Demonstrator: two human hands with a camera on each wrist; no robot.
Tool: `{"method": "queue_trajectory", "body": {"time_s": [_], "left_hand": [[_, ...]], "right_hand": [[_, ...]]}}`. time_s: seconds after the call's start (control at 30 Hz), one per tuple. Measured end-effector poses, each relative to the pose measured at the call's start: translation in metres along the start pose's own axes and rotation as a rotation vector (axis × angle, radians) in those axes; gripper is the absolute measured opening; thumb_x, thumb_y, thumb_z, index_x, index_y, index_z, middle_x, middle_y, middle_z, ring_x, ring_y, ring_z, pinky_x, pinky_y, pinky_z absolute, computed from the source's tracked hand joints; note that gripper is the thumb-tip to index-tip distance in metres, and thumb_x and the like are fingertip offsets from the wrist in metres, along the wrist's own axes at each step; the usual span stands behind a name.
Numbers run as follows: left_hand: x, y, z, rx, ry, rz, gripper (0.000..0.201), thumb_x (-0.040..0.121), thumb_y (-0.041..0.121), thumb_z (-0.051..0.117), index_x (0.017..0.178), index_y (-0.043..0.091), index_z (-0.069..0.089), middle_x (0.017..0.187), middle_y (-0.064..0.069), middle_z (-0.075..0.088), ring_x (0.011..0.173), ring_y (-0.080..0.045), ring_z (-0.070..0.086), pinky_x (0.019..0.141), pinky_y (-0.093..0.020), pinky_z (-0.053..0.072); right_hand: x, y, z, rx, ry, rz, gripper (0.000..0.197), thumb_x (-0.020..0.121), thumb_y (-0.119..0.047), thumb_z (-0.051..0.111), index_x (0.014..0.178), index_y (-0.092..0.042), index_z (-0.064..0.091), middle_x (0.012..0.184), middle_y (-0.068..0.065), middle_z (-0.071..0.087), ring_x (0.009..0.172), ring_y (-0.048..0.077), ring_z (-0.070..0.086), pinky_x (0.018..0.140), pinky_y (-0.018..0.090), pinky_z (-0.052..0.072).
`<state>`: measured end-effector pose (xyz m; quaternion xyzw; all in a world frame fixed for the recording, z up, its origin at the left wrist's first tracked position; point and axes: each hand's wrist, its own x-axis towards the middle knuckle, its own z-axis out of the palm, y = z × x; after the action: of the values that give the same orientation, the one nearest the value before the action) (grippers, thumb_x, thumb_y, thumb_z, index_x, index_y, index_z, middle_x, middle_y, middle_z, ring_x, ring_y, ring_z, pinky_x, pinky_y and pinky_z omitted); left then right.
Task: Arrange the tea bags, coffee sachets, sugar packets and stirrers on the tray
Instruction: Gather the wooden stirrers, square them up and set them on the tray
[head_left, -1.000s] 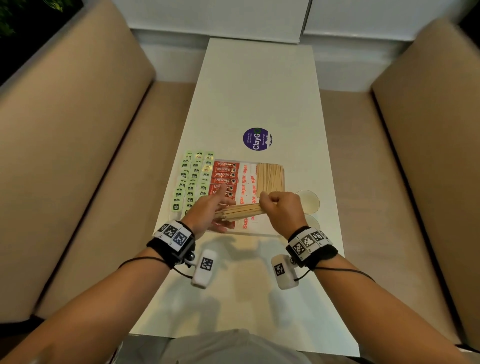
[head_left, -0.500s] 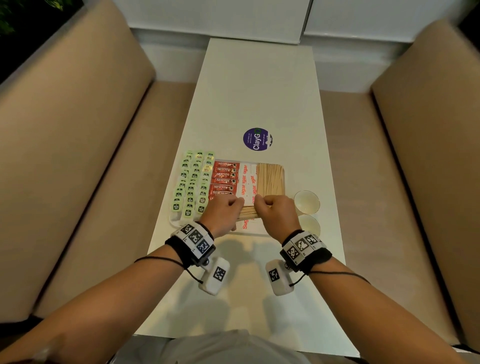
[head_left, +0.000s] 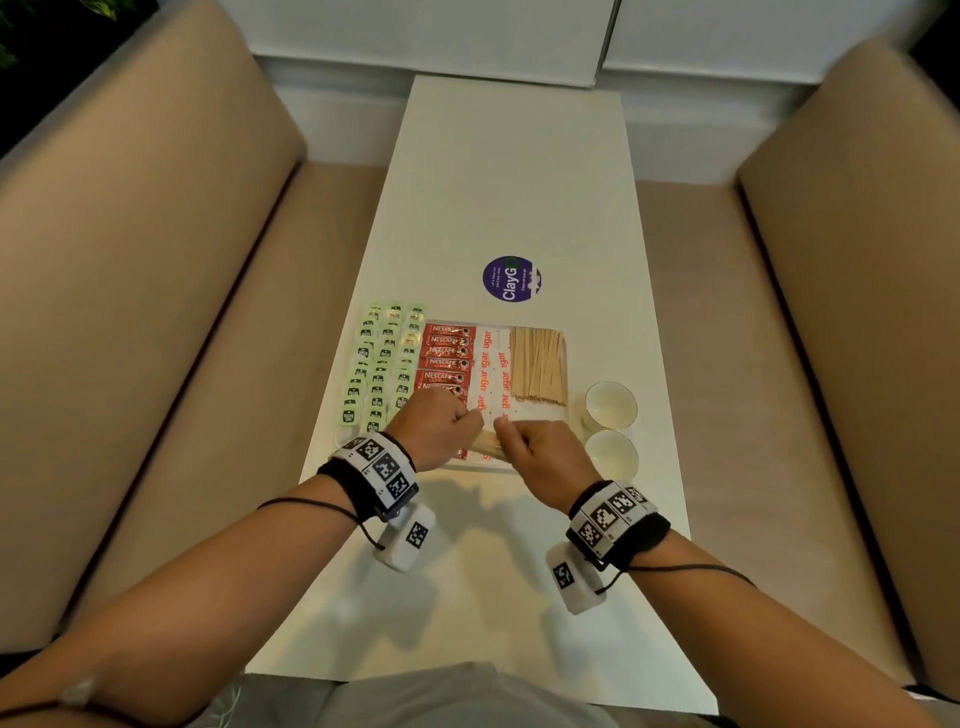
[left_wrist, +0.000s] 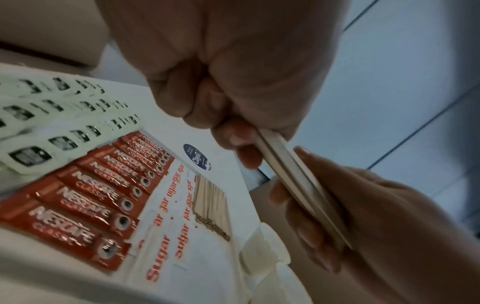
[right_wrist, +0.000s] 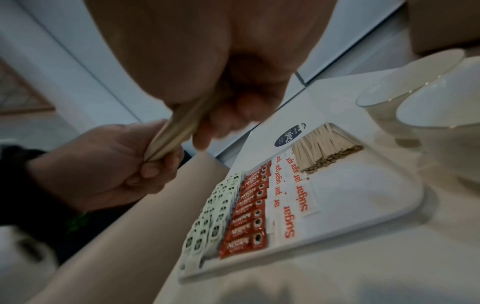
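Observation:
A white tray lies on the table, holding light-green tea bags, red coffee sachets, white sugar packets and a pile of wooden stirrers at its far right. Above the tray's near edge both hands grip one bundle of stirrers by its ends. My left hand curls round the left end, my right hand round the right end. The wrist views show the held bundle of stirrers lifted off the tray, the fingers wrapped round it.
Two white cups stand just right of the tray. A round purple sticker lies on the table beyond it. Beige benches flank the white table on both sides.
Both hands slid closer together along the bundle of stirrers, so less wood shows between them. The left hand closed from a loose hold into a fist.

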<state>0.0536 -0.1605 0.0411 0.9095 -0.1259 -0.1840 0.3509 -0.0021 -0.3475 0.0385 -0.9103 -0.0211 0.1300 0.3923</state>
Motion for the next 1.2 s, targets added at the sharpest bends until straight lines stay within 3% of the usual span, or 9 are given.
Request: {"method": "queue_trajectory", "body": {"time_s": [0.1, 0.17, 0.27, 0.37, 0.5, 0.67, 0.83, 1.1, 1.2], "left_hand": [[0.005, -0.003, -0.003, 0.115, -0.171, 0.058, 0.05, 0.092, 0.029, 0.057, 0.045, 0.014, 0.051, 0.046, 0.001, 0.043, 0.045, -0.015, 0.036, 0.051, -0.031, 0.034], [0.009, -0.001, -0.001, 0.183, -0.26, 0.11, 0.05, 0.092, 0.03, 0.056, 0.045, 0.014, 0.048, 0.045, 0.001, 0.042, 0.043, -0.015, 0.034, 0.05, -0.032, 0.033], [0.016, 0.003, 0.004, 0.24, -0.304, 0.155, 0.051, 0.094, 0.032, 0.052, 0.047, 0.014, 0.045, 0.045, -0.001, 0.038, 0.043, -0.017, 0.031, 0.049, -0.033, 0.031], [0.025, 0.002, 0.009, 0.163, -0.189, 0.127, 0.053, 0.1, 0.04, 0.048, 0.056, 0.009, 0.05, 0.053, -0.007, 0.049, 0.048, -0.017, 0.042, 0.052, -0.032, 0.037], [0.036, 0.002, 0.017, 0.113, -0.085, 0.05, 0.054, 0.103, 0.041, 0.042, 0.056, 0.014, 0.045, 0.054, -0.002, 0.043, 0.049, -0.017, 0.039, 0.053, -0.03, 0.034], [0.053, 0.004, 0.019, 0.201, -0.224, 0.108, 0.047, 0.099, 0.023, 0.042, 0.054, 0.014, 0.034, 0.053, -0.002, 0.034, 0.05, -0.017, 0.029, 0.051, -0.031, 0.026], [0.071, 0.011, 0.019, 0.273, -0.349, 0.199, 0.042, 0.097, 0.022, 0.043, 0.057, 0.014, 0.034, 0.054, -0.003, 0.032, 0.052, -0.017, 0.027, 0.052, -0.034, 0.026], [0.111, 0.013, 0.027, 0.254, -0.358, 0.199, 0.042, 0.097, 0.028, 0.049, 0.058, 0.013, 0.041, 0.056, -0.003, 0.04, 0.052, -0.018, 0.035, 0.053, -0.033, 0.032], [0.125, 0.01, 0.034, 0.189, -0.301, 0.132, 0.035, 0.097, 0.033, 0.053, 0.071, 0.01, 0.056, 0.069, -0.007, 0.057, 0.062, -0.02, 0.05, 0.06, -0.038, 0.043]], "right_hand": [[-0.007, 0.006, -0.002, -0.045, -0.241, -0.064, 0.048, 0.106, -0.05, 0.042, 0.071, -0.019, 0.057, 0.063, -0.004, 0.057, 0.055, 0.012, 0.049, 0.058, 0.033, 0.041], [-0.01, 0.005, 0.002, -0.082, -0.367, -0.09, 0.037, 0.101, -0.055, 0.048, 0.097, -0.022, 0.063, 0.08, -0.007, 0.064, 0.064, 0.006, 0.055, 0.062, 0.028, 0.047], [-0.011, 0.006, 0.014, -0.102, -0.392, -0.081, 0.038, 0.103, -0.048, 0.051, 0.125, -0.017, 0.05, 0.098, -0.01, 0.056, 0.071, 0.0, 0.05, 0.062, 0.018, 0.037], [-0.01, 0.012, 0.021, -0.083, -0.312, -0.035, 0.025, 0.107, -0.042, 0.043, 0.104, -0.017, 0.044, 0.084, -0.005, 0.054, 0.069, 0.014, 0.049, 0.059, 0.025, 0.034], [-0.006, 0.01, 0.029, 0.006, -0.251, 0.042, 0.026, 0.108, -0.041, 0.039, 0.099, -0.017, 0.041, 0.079, -0.004, 0.051, 0.065, 0.011, 0.044, 0.06, 0.03, 0.036], [-0.003, 0.008, 0.034, 0.12, -0.3, 0.126, 0.041, 0.105, -0.053, 0.038, 0.094, -0.015, 0.046, 0.073, 0.006, 0.068, 0.062, 0.015, 0.063, 0.068, 0.033, 0.051], [0.022, 0.016, 0.018, 0.02, -0.241, 0.154, 0.059, 0.096, -0.058, 0.054, 0.079, -0.002, 0.061, 0.065, 0.004, 0.056, 0.058, 0.016, 0.049, 0.061, 0.032, 0.042], [0.051, 0.032, 0.011, -0.003, -0.239, 0.221, 0.045, 0.1, -0.046, 0.056, 0.072, -0.011, 0.05, 0.063, 0.003, 0.05, 0.054, 0.015, 0.043, 0.054, 0.029, 0.038], [0.063, 0.04, 0.012, -0.025, -0.198, 0.234, 0.045, 0.101, -0.042, 0.054, 0.07, -0.011, 0.046, 0.062, 0.004, 0.048, 0.054, 0.015, 0.04, 0.053, 0.03, 0.034]]}}
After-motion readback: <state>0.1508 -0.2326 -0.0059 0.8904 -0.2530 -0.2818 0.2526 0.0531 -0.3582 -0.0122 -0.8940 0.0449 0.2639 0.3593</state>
